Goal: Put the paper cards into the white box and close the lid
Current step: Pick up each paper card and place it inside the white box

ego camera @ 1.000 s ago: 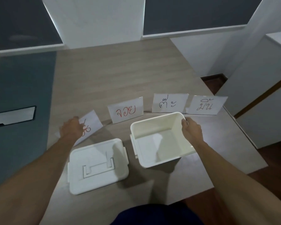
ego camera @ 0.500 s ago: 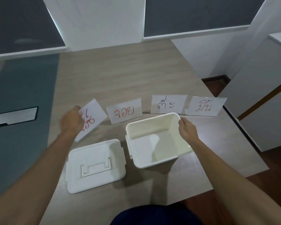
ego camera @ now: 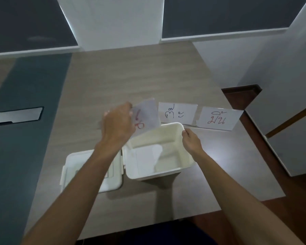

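Head view: I see the left hand (ego camera: 117, 122) pinching a thin paper card (ego camera: 146, 117) with a red handwritten mark, held tilted above the open white box (ego camera: 157, 151). The right hand (ego camera: 191, 141) grips the box's far right rim. Smooth plastic lid (ego camera: 88, 169) lies beside it on the woodgrain table (ego camera: 131, 76). Two cards (ego camera: 177, 113), handwritten and unreadable to me, lie behind.

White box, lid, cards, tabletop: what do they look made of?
White box: likely molded plastic, smooth satin walls, rounded rim. Lid: same look, molded side tabs. Card in the left hand: thin paper, handwriting in red ink, blurred. Table: pale wood-grain, matte, probably laminate.
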A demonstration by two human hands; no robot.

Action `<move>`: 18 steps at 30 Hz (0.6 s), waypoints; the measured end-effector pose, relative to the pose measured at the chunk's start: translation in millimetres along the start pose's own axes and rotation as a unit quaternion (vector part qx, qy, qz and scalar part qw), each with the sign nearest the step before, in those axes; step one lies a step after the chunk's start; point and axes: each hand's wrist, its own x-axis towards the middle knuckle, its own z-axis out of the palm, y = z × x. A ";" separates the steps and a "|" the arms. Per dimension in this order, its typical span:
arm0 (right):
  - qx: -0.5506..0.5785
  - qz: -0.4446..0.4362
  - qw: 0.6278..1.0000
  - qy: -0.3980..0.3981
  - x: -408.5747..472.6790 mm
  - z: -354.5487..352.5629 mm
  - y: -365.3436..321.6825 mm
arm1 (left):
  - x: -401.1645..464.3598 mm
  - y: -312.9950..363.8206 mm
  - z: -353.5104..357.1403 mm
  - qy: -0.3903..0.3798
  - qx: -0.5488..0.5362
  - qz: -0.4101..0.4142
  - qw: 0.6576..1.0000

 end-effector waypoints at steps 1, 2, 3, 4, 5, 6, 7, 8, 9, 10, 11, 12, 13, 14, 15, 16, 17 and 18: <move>0.007 0.004 1.000 -0.008 0.9 -1.4 0.0 | -8.0 12.1 8.2 -0.021 0.000 0.010 1.000; 0.013 0.005 1.000 -0.015 2.2 -2.6 -0.3 | -16.2 22.5 16.9 -0.045 0.007 0.022 0.999; 0.019 0.007 1.000 -0.023 3.5 -3.9 -0.3 | -24.0 31.7 26.3 -0.069 0.021 0.039 0.997; 0.026 0.008 0.999 -0.029 4.7 -4.9 -0.2 | -31.0 39.7 34.5 -0.090 0.043 0.061 0.993; 0.033 0.011 0.999 -0.034 5.7 -5.0 0.0 | -37.0 46.5 41.6 -0.102 0.071 0.084 0.989; 0.041 0.012 0.998 -0.037 6.5 -5.4 0.7 | -42.0 52.9 48.1 -0.109 0.094 0.101 0.984; 0.048 0.014 0.998 -0.039 6.9 -5.4 1.4 | -45.9 58.8 53.5 -0.114 0.107 0.110 0.982; 0.057 0.015 0.997 -0.041 7.2 -5.5 3.1 | -49.7 64.0 58.0 -0.117 0.111 0.115 0.980; 0.068 0.018 0.997 -0.044 7.2 -6.2 4.5 | -53.4 67.8 62.8 -0.123 0.106 0.114 0.980; 0.080 0.021 0.995 -0.048 7.5 -7.1 5.7 | -56.6 70.5 66.1 -0.133 0.099 0.106 0.980; 0.089 0.024 0.994 -0.053 7.8 -9.0 6.3 | -59.8 71.5 70.0 -0.150 0.093 0.096 0.980; 0.095 0.025 0.993 -0.058 8.6 -10.4 6.2 | -62.7 70.5 73.6 -0.165 0.088 0.088 0.978; 0.101 0.027 0.992 -0.065 9.4 -11.8 5.7 | -65.1 68.0 77.8 -0.180 0.085 0.080 0.977; 0.109 0.029 0.991 -0.071 10.1 -12.9 4.8 | -67.5 65.2 81.5 -0.196 0.085 0.074 0.974; 0.115 0.033 0.990 -0.076 11.3 -13.0 4.1 | -70.4 61.3 85.4 -0.212 0.086 0.068 0.971; 0.118 0.034 0.989 -0.078 12.4 -12.9 4.2 | -73.2 57.9 90.2 -0.227 0.085 0.061 0.968; 0.119 0.034 0.989 -0.080 13.1 -12.6 4.1 | -76.8 54.1 95.0 -0.240 0.080 0.055 0.966; 0.120 0.033 0.989 -0.080 13.6 -12.1 4.7 | -80.8 51.0 99.2 -0.250 0.074 0.047 0.964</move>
